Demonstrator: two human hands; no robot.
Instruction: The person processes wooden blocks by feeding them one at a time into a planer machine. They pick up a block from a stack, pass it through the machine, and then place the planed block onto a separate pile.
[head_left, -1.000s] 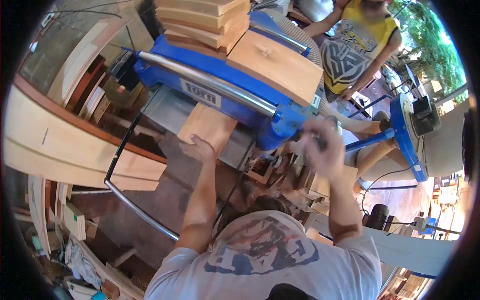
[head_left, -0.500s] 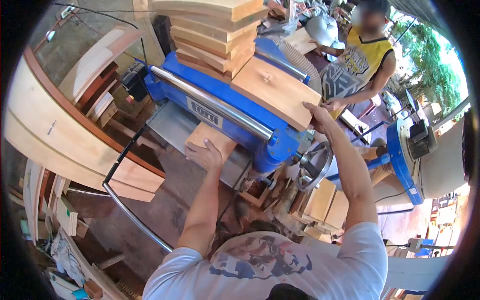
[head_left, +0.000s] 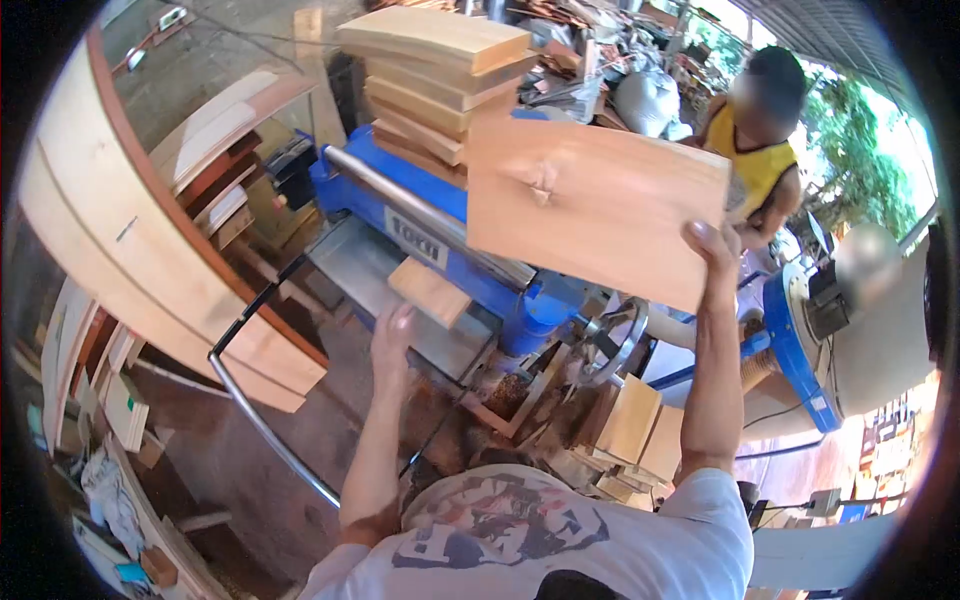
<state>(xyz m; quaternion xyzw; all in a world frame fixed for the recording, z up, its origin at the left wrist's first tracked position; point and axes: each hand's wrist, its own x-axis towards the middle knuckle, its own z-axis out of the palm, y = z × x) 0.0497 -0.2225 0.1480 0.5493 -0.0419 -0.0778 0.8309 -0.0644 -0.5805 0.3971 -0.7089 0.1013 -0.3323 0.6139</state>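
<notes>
My right hand [head_left: 712,250] grips a wide wooden board [head_left: 600,215] by its near right corner, thumb on the top face. The board, with a knot in it, is tilted up over the blue thickness planer [head_left: 365,185]. A smaller length of board [head_left: 430,292] sticks out of the planer onto its metal table [head_left: 350,268]. Just by the near end of that board is my left hand [head_left: 392,335], somewhat blurred, its fingers loosely extended and holding nothing.
A stack of boards [head_left: 435,45] stands on top of the planer. A handwheel [head_left: 620,345] juts out at its right end. Long planks [head_left: 130,230] lean at left. A bent metal bar [head_left: 270,440] crosses near my left arm. Beyond the board stands a person in a yellow top [head_left: 765,170].
My right hand has raised the wide board off the planer's top and tilted it up. My left hand has drawn back from the smaller board. The other person has shifted behind the raised board.
</notes>
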